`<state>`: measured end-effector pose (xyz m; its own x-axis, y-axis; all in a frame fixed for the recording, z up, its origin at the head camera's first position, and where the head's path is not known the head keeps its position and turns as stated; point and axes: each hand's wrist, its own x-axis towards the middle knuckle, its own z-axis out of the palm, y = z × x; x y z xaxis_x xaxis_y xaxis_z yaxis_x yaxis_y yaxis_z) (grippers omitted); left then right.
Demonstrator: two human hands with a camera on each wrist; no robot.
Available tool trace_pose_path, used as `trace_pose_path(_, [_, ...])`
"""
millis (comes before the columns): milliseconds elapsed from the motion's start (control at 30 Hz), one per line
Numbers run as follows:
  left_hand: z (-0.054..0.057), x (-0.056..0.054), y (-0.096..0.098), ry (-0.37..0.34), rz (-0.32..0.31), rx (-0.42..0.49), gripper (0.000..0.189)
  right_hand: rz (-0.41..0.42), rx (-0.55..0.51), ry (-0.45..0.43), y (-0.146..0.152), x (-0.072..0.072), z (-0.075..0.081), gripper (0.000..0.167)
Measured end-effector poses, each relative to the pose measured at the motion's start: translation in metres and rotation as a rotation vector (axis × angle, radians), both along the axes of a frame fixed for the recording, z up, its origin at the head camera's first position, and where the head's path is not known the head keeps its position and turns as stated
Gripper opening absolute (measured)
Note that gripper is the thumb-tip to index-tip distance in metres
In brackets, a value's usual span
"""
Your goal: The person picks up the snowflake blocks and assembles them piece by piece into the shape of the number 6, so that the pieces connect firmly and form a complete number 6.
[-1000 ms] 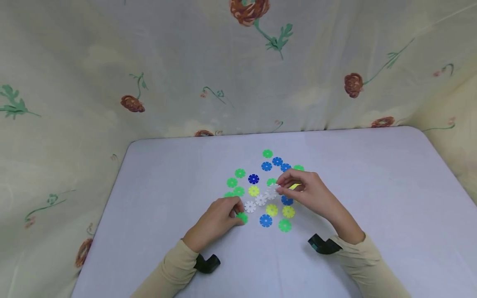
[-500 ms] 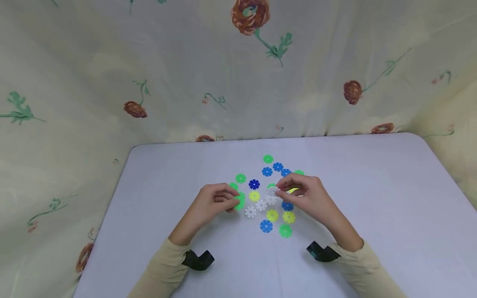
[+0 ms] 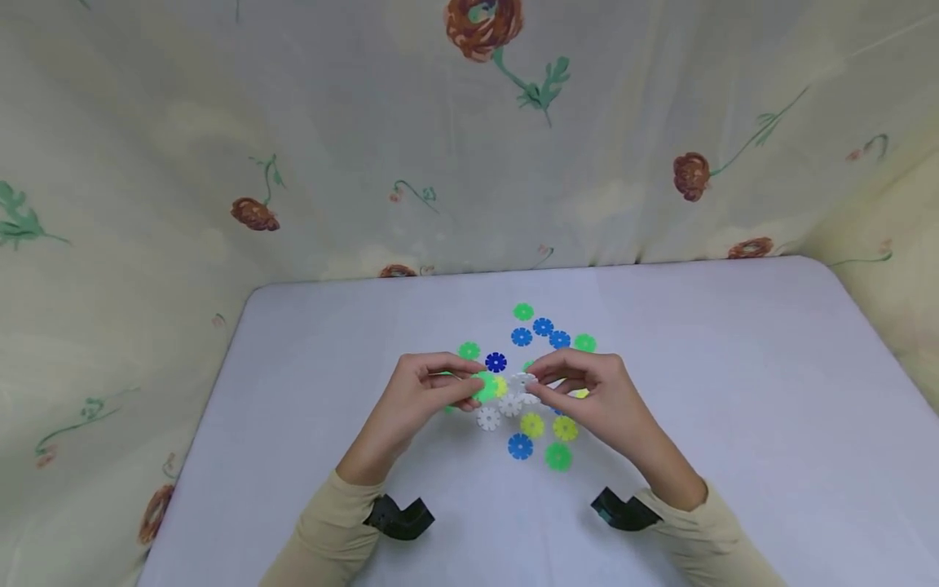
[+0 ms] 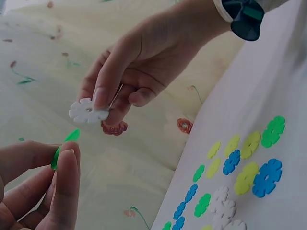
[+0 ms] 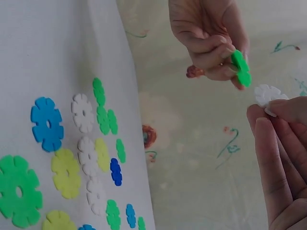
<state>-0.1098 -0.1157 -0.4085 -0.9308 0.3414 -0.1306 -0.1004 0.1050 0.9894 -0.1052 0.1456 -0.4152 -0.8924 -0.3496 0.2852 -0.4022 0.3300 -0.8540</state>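
Note:
In the head view my left hand [image 3: 433,395] pinches a green notched disc [image 3: 487,386] between thumb and fingers, above the table. Facing it, my right hand [image 3: 587,387] pinches a white notched disc [image 3: 522,381] by its edge. The left wrist view shows the white disc [image 4: 88,111] turned flat toward that camera. There the green disc [image 4: 64,148] appears nearly edge-on. A small gap separates the two held discs. Beneath the hands lie several loose discs, among them white ones [image 3: 488,419]; some are partly hidden by the fingers.
Several blue discs [image 3: 543,327], a dark blue disc [image 3: 495,362], a yellow disc [image 3: 566,428] and a green disc [image 3: 558,456] lie flat on the white table [image 3: 330,326]. A flowered curtain [image 3: 587,163] hangs behind the table's far edge.
My left hand has picked up the green disc from the table's near side, lifted it, and moved right toward the white disc. My right hand has shifted slightly left, still pinching its disc.

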Motion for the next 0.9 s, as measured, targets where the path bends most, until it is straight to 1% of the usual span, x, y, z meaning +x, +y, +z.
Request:
trace_pose_path(200, [0.0027, 0.0003, 0.003, -0.032, 0.002, 0.019, 0.02, 0.048, -0.002, 0.084, -0.006, 0.0004, -0.0015, 0.017])
trace_pose_path(400, [0.001, 0.0005, 0.0052, -0.05, 0.011, 0.038, 0.019, 0.05, 0.011, 0.094, -0.0078, 0.0016, -0.0026, 0.021])
trace_pose_path(633, [0.0011, 0.002, 0.0058, -0.064, 0.026, 0.052, 0.018, 0.058, 0.024, 0.121, -0.0084, 0.0001, -0.0038, 0.02])
trace_pose_path(767, [0.0003, 0.0027, 0.0058, -0.056, 0.016, 0.068, 0.019, 0.065, 0.041, 0.144, -0.0095, 0.0, -0.0051, 0.019])
trace_pose_path(900, [-0.0011, 0.0031, 0.0071, -0.022, 0.01, 0.073, 0.018, 0.063, 0.061, 0.21, -0.0108, 0.0007, -0.0073, 0.02])
